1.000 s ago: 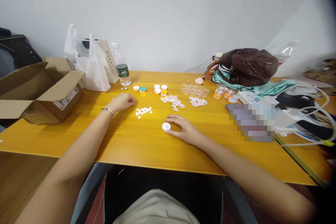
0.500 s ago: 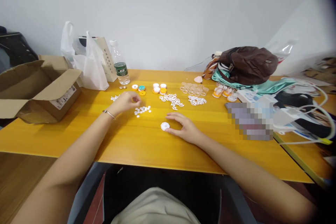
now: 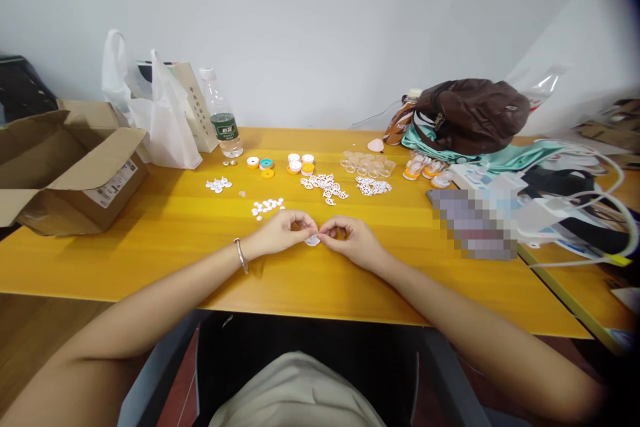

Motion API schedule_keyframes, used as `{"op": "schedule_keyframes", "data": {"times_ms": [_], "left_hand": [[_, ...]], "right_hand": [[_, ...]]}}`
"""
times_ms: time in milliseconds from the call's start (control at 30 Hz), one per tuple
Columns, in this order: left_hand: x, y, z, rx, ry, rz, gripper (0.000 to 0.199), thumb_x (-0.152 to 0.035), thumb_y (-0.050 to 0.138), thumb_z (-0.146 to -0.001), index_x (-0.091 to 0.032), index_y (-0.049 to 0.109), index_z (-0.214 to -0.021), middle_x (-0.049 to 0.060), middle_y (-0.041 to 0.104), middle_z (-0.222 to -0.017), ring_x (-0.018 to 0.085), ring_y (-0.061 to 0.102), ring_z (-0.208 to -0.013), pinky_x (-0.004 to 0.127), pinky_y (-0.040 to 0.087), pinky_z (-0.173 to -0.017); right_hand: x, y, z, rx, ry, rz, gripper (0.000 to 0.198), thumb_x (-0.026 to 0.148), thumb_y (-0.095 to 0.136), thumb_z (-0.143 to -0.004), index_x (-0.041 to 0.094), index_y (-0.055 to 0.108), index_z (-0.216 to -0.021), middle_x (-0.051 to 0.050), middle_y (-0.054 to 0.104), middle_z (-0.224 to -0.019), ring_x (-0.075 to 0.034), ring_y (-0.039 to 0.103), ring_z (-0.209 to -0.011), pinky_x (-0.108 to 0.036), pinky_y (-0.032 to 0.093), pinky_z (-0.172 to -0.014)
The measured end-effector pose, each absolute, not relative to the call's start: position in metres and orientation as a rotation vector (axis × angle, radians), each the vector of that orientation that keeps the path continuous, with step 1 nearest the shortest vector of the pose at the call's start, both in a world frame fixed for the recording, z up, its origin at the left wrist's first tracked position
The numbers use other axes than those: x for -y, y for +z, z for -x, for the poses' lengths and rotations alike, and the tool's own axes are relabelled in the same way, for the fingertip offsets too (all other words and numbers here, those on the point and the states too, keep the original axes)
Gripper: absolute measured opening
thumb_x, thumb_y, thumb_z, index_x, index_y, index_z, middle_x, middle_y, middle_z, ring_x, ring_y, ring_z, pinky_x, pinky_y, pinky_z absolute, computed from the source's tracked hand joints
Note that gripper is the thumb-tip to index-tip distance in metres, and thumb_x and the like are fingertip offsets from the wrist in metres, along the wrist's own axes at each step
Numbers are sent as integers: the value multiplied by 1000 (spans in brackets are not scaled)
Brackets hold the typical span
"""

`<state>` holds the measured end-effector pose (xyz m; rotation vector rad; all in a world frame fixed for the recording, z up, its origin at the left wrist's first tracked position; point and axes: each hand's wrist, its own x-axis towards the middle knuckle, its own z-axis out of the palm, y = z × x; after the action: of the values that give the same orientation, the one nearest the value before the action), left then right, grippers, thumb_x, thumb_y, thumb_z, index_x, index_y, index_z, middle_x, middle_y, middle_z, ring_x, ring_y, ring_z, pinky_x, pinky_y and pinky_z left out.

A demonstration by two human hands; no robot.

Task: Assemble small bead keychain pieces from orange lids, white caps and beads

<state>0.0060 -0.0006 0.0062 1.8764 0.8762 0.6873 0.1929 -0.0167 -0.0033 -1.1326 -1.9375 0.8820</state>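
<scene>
My left hand (image 3: 287, 232) and my right hand (image 3: 350, 240) meet fingertip to fingertip over a white round disc (image 3: 313, 241) on the table. Each hand is closed in a pinch of thumb and fingers; anything between the tips is too small to make out. The fingers partly cover the disc. Beyond my left hand lie several small white round pieces (image 3: 269, 207), and farther left a cluster of small white pieces (image 3: 219, 184). White openwork pieces (image 3: 324, 185) are heaped beyond the hands, with a second heap (image 3: 373, 187) to the right.
Clear plastic rings or cups (image 3: 367, 164) and white, orange and teal round parts (image 3: 295, 165) stand farther back. At left are an open cardboard box (image 3: 107, 173), a plastic bag (image 3: 167, 127) and a water bottle (image 3: 225, 127). A brown bag (image 3: 475, 113) and white cables (image 3: 610, 193) lie at right.
My left hand has moved right and nearer to me, from beside the small white pieces to the disc. My right hand's fingers, apart before, have closed into a pinch.
</scene>
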Motion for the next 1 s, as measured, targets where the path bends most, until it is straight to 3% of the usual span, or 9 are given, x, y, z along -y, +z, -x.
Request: {"op": "schedule_keyframes", "data": {"times_ms": [300,433,700,1000], "left_hand": [[4,9,-6,-910,687,-2001,19,-28,51,-80,-12,60,-82,5,64,-78,11,58,-71,23,45,-69],[6,15,0,-884,761,-2364,19,-32,53,-79,-17,62,-86,3,64,-84,12,57,-78,26,41,-76],[7,12,0,-867,767,-2707,22,-35,48,-83,-19,63,-86,2,64,-81,12,54,-76,27,35,-72],[8,14,0,-903,713,-2699,22,-36,48,-82,-19,63,-82,3,64,-81,14,53,-76,27,35,-72]], "right_hand": [[16,-1,-193,1885,1040,1179,17,31,58,-70,15,62,-69,3,48,-54,-7,36,-48,-20,31,-47],[12,-4,-195,1893,1083,1197,21,35,57,-71,15,63,-71,3,48,-55,-7,37,-50,-21,30,-48],[10,-8,-195,1902,1164,1197,24,37,55,-72,15,62,-73,2,51,-58,-8,39,-51,-22,31,-51],[11,-7,-193,1875,1208,1212,24,38,56,-71,15,63,-73,3,53,-56,-7,40,-49,-21,33,-49]]}}
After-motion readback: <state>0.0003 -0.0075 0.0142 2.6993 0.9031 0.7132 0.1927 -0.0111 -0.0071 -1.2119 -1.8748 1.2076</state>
